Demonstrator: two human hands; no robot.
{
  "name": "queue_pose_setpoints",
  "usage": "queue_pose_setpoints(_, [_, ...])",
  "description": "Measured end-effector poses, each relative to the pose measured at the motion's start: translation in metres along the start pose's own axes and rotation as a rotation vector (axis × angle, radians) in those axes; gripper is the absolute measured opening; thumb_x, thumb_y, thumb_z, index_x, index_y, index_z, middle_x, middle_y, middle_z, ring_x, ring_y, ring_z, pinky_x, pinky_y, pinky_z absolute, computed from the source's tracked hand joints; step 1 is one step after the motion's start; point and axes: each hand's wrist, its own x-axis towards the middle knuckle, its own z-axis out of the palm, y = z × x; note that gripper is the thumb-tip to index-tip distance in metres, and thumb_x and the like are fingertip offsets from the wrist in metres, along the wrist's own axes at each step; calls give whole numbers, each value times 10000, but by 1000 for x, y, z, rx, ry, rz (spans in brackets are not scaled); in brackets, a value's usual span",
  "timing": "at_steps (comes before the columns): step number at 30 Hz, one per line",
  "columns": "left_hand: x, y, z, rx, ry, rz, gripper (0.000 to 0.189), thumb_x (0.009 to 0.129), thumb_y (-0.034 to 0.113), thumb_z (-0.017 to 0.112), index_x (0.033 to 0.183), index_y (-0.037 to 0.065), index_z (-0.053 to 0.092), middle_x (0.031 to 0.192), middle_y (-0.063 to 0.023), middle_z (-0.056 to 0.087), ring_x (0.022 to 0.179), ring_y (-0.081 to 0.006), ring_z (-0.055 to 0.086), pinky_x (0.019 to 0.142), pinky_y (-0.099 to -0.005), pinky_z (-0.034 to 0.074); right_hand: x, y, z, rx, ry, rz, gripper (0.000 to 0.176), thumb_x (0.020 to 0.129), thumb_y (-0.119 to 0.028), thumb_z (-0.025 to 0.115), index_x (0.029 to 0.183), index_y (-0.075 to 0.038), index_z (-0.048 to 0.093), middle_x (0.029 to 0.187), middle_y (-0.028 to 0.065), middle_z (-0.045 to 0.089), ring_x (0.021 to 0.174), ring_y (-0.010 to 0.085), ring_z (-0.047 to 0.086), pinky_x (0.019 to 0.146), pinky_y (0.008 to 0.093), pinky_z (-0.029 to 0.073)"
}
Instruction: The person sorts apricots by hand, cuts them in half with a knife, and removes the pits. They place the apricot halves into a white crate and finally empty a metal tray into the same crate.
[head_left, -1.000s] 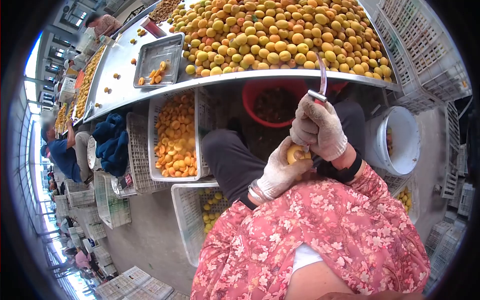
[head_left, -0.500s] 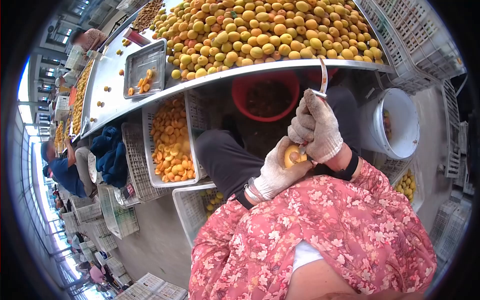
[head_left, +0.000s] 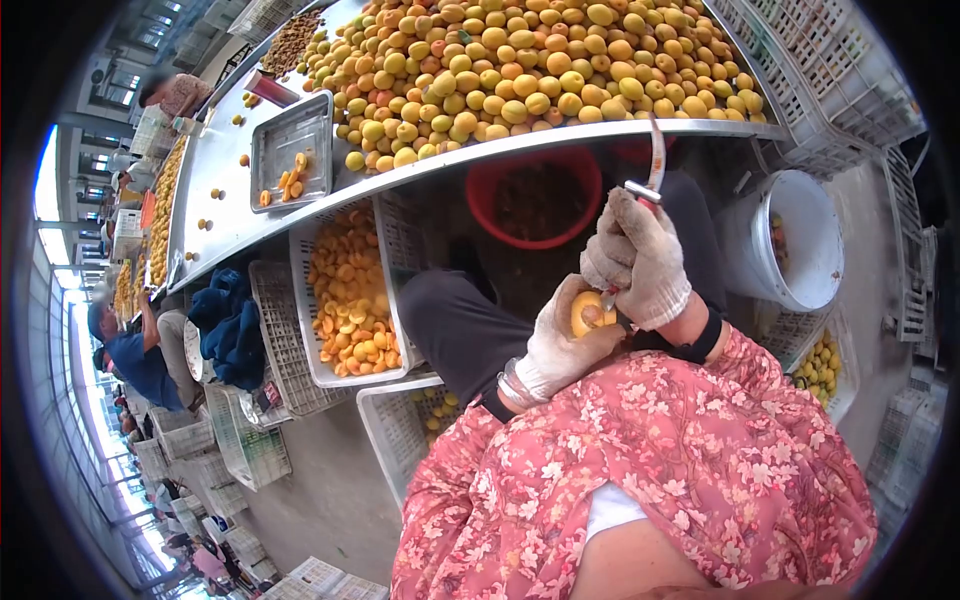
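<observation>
My left hand [head_left: 560, 345], in a pale work glove, is closed round a cut apricot [head_left: 591, 316]. The fruit's brown pit shows in its orange flesh. My right hand [head_left: 638, 262], gloved and stained, grips a curved knife [head_left: 657, 160]. Its thin blade sticks up above the fist, with a bit of red handle at the top of the grip. A small metal tip at the lower end of that fist touches or nearly touches the apricot. Most of the handle is hidden by the fingers. Both hands are close together above my lap.
Whole apricots [head_left: 520, 70] are heaped on the metal table [head_left: 215, 235], beside a steel tray [head_left: 262, 150] with some halves. Below are a crate [head_left: 300, 300] of halves, a red basin [head_left: 480, 205] and a white bucket [head_left: 820, 240]. Other people sit and stand at the left.
The view has shifted slightly. Both hands keep hold of the apricot and the knife, in almost the same pose; the knife blade leans a little further right.
</observation>
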Motion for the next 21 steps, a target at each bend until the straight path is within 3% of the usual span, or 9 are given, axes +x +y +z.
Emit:
queue_pose_setpoints(2, [0,1,-1,-98,10,-38,542,707,102,791,1177,37,528,1044,-55,600,928,-131,585,835,-283,490,-2,1,0,-81,-133,-178,142,972,-194,581,852,-122,558,522,-39,372,395,100,342,398,283,297])
queue_pose_setpoints(3, [0,4,-3,0,-1,-44,532,708,101,786,1173,38,534,1030,-55,609,923,-133,593,837,-283,491,-6,-4,4,-120,-180,-233,114,970,-147,570,868,-96,557,551,-27,396,418,99,366,410,275,302])
queue_pose_setpoints(6, [-1,5,-1,72,14,-32,521,704,129,807,1143,41,541,1011,-73,624,931,-150,606,847,-297,493,-8,-1,7,-151,-281,-287,107,967,-117,560,866,-83,551,559,-24,396,435,101,375,424,265,297])
queue_pose_setpoints(11, [-1,2,-5,19,-7,-55,544,684,174,859,1111,51,545,1016,-89,631,954,-165,611,857,-310,494,-1,4,-1,-101,-338,-256,64,952,-98,568,899,-62,566,601,-5,446,460,107,413,448,262,331])
queue_pose_setpoints(16, [-3,3,-5,-91,-49,-94,590,694,169,852,1178,28,545,1080,-86,630,1006,-165,600,907,-304,474,-6,6,1,-223,-286,-206,44,937,-75,590,932,-33,579,634,11,517,479,99,462,457,256,375])
queue_pose_setpoints(20, [-6,1,-3,-112,-69,-109,617,703,146,836,1221,12,529,1110,-83,620,1028,-159,589,926,-301,461,-6,5,2,-316,-285,-157,48,924,-62,611,912,-27,580,606,6,514,469,91,465,431,240,351])
queue_pose_setpoints(21, [-6,-2,-6,-55,-116,-113,617,704,132,830,1227,14,523,1113,-80,616,1035,-156,588,929,-300,461,-4,3,-1,-267,-304,-56,58,920,-64,621,894,-31,581,596,0,510,458,86,457,427,238,344])
